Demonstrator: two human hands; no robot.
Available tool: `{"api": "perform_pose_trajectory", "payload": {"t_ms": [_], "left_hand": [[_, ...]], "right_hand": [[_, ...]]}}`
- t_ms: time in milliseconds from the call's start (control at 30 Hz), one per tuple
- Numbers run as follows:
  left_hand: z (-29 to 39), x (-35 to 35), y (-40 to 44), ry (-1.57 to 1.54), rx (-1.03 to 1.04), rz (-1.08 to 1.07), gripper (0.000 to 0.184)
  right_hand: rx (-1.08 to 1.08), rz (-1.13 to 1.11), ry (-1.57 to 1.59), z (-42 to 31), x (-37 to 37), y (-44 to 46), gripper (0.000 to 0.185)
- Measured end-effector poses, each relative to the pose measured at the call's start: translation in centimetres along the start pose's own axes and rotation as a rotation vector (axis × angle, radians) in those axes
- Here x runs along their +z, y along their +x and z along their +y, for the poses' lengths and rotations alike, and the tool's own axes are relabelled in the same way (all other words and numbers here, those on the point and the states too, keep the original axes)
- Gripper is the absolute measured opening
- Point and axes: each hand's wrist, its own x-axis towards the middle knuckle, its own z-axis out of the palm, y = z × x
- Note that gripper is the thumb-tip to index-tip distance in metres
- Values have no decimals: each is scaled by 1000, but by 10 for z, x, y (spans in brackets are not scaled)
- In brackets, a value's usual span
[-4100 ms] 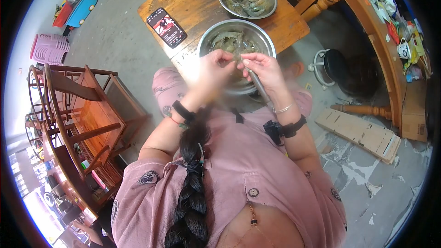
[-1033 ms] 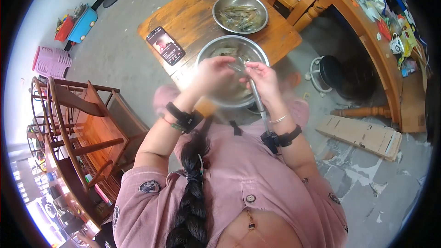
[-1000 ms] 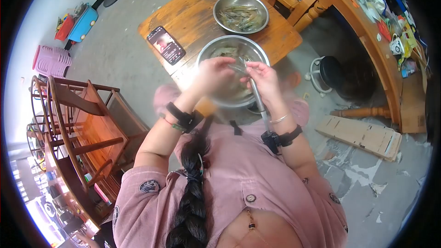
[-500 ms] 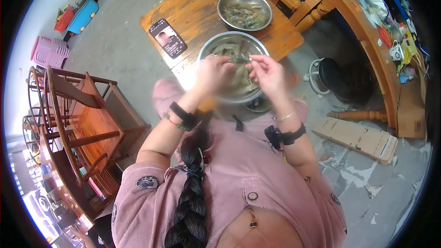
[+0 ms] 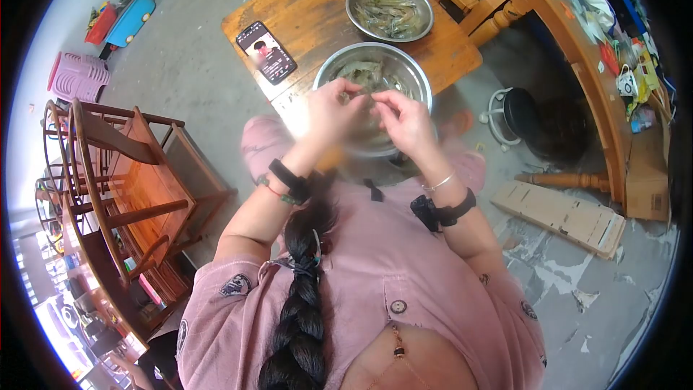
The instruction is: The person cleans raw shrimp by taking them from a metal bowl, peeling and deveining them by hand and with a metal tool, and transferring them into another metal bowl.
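Observation:
Both my hands are over a steel bowl [image 5: 426,81] that holds raw grey shrimp [image 5: 363,71]. My left hand [image 5: 332,110] is closed, thumb and fingers pinching a shrimp whose body is mostly hidden behind the fingers. Close against it, my right hand [image 5: 406,121] pinches at the same shrimp with thumb and forefinger. The fingertips of the two hands nearly touch. Farther back on the wooden table [image 5: 310,11] stands a second steel bowl [image 5: 351,20], with more shrimp [image 5: 393,16] inside.
A phone [image 5: 266,53] with a lit screen lies left of the bowls. A wheeled stool [image 5: 516,117] and a flat cardboard box [image 5: 559,217] are on the floor to the right. At left stands a wooden chair [image 5: 148,188]. Purple plastic stools [image 5: 78,76] are stacked by the wall.
My right hand has moved left and slightly down, bringing its fingertips closer to my left hand. The grey shrimp that showed between the fingers is now mostly covered.

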Motion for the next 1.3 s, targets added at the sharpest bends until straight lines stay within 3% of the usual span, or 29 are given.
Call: {"api": "perform_pose_trajectory", "payload": {"t_ms": [67, 300, 667, 1300], "left_hand": [[-3, 3, -1, -26, 73, 18, 17], [-4, 7, 0, -14, 34, -6, 16], [-4, 5, 0, -59, -24, -27, 17], [-7, 15, -3, 31, 79, 4, 17]], "right_hand": [[-46, 9, -13, 2, 1, 1, 15], [24, -14, -36, -3, -1, 1, 15], [-34, -12, -77, 8, 2, 2, 15], [-52, 72, -110, -2, 4, 4, 17]]}}
